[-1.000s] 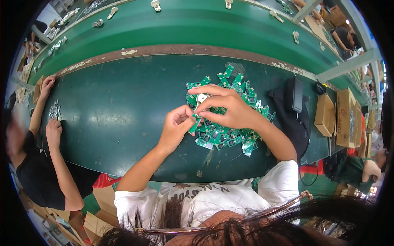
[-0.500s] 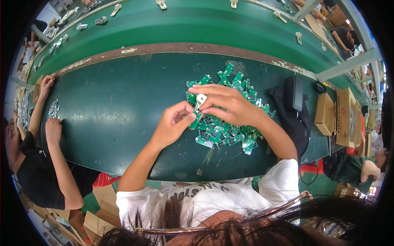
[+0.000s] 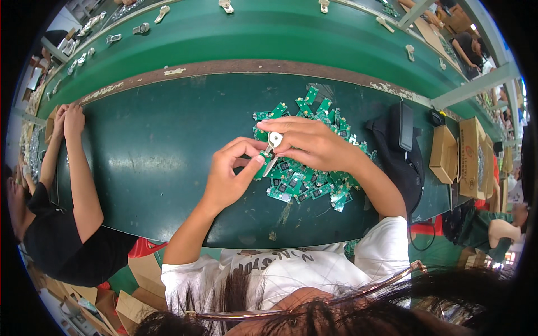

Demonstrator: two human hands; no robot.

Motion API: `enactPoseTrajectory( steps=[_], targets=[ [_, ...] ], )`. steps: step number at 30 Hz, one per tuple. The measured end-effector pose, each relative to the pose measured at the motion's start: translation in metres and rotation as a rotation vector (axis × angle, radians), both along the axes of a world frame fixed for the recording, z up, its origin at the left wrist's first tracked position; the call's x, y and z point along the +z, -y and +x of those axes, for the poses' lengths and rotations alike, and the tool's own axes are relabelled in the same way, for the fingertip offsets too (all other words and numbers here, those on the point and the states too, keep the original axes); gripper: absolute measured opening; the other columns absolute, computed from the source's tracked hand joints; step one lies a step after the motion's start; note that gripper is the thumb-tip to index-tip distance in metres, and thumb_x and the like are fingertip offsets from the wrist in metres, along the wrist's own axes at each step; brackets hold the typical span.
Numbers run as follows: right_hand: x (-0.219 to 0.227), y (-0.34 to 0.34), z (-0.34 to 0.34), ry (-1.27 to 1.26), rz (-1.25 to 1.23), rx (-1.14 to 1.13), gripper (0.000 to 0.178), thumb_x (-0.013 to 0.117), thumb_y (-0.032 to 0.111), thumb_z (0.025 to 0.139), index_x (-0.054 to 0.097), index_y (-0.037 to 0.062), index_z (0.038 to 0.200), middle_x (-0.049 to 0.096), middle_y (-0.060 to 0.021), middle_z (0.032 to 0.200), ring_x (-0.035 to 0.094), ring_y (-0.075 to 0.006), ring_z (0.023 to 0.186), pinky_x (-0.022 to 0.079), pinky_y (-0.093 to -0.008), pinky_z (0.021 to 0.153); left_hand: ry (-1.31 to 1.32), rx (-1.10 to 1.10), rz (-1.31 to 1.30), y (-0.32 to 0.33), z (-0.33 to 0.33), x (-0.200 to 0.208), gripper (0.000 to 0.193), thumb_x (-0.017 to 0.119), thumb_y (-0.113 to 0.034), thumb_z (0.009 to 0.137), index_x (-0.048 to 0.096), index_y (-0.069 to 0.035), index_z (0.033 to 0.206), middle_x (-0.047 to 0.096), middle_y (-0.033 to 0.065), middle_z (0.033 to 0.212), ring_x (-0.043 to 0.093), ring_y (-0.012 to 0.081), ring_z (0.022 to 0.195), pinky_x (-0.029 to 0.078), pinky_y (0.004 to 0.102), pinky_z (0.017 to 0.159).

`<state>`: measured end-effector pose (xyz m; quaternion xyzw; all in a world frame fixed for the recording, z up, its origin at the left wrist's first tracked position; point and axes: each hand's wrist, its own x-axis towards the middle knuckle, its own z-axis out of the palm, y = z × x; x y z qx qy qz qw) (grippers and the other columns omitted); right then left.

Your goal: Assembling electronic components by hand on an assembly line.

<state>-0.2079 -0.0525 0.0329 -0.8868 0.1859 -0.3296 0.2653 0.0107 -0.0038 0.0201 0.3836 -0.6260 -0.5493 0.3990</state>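
Observation:
My right hand (image 3: 314, 143) holds a white key-shaped part (image 3: 275, 138) between thumb and fingers. Its round head has a dark spot in the middle, and a narrow silvery stem points down toward me. Close beside it, my left hand (image 3: 230, 171) pinches a small green circuit board (image 3: 264, 159) between thumb and forefinger, right by the stem. Whether board and stem touch, I cannot tell. Beneath and beyond my right hand spreads a loose pile of green circuit boards (image 3: 294, 182) on the dark green table (image 3: 151, 151).
A green conveyor belt (image 3: 252, 42) beyond the table carries several white parts (image 3: 226, 6). To the right lie a black bag (image 3: 406, 173), a black case (image 3: 400, 127) and cardboard boxes (image 3: 475, 159). A co-worker in black (image 3: 73, 241) sits at the left, hands together near the table's far-left edge.
My left hand has drawn slightly left, and more of the part's silvery stem shows. The co-worker's nearer hand has moved away from small parts to join the other. Parts on the belt have shifted slightly right.

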Motion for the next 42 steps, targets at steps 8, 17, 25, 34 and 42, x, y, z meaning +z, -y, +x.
enactPoseTrajectory(
  steps=[8,17,25,34,42],
  targets=[
    [0.002,-0.003,0.003,0.006,0.023,0.008,0.011,0.069,0.005,0.077,0.059,0.001,0.081,0.057,-0.0172,0.126,0.057,-0.0342,0.114,0.05,-0.0406,0.089,-0.134,0.031,0.085,0.002,-0.001,-0.007,0.006,0.06,-0.002,0.088,0.062,0.003,0.088,0.058,0.0126,0.112,0.06,0.0163,0.097,0.054,0.0283,0.081],
    [0.01,-0.001,0.0,0.012,0.047,-0.002,0.011,0.069,0.006,0.077,0.059,0.0018,0.078,0.059,-0.0183,0.123,0.058,-0.0335,0.114,0.049,-0.0401,0.09,-0.129,-0.03,0.129,0.003,-0.001,-0.012,0.011,0.061,-0.006,0.09,0.061,0.004,0.088,0.062,0.0101,0.103,0.06,0.0121,0.094,0.052,0.0245,0.075],
    [0.01,0.0,-0.002,0.032,0.092,-0.004,0.009,0.069,0.004,0.076,0.062,0.0024,0.082,0.058,-0.017,0.125,0.056,-0.0336,0.116,0.047,-0.0414,0.093,-0.208,-0.019,0.323,-0.002,-0.006,-0.014,0.022,0.063,-0.008,0.089,0.053,0.002,0.106,0.061,0.0045,0.09,0.06,0.0082,0.079,0.052,0.0223,0.065],
    [0.003,-0.007,0.003,-0.134,-0.337,-0.148,0.019,0.07,0.005,0.071,0.064,0.0059,0.089,0.059,-0.0108,0.122,0.056,-0.0269,0.115,0.043,-0.0474,0.096,-0.145,-0.076,0.376,0.002,-0.005,-0.023,0.026,0.06,-0.011,0.091,0.052,0.001,0.113,0.058,0.0021,0.089,0.057,0.0065,0.08,0.055,0.0245,0.067],
    [0.001,-0.021,0.016,-0.174,-0.757,-0.342,0.016,0.07,0.013,0.068,0.067,0.0108,0.084,0.062,-0.0101,0.111,0.061,-0.0239,0.101,0.046,-0.0457,0.09,-0.309,-0.053,0.575,-0.005,-0.016,-0.009,0.019,0.059,-0.01,0.091,0.054,-0.002,0.107,0.059,0.0015,0.092,0.058,0.0069,0.083,0.055,0.0241,0.067]
  ],
)
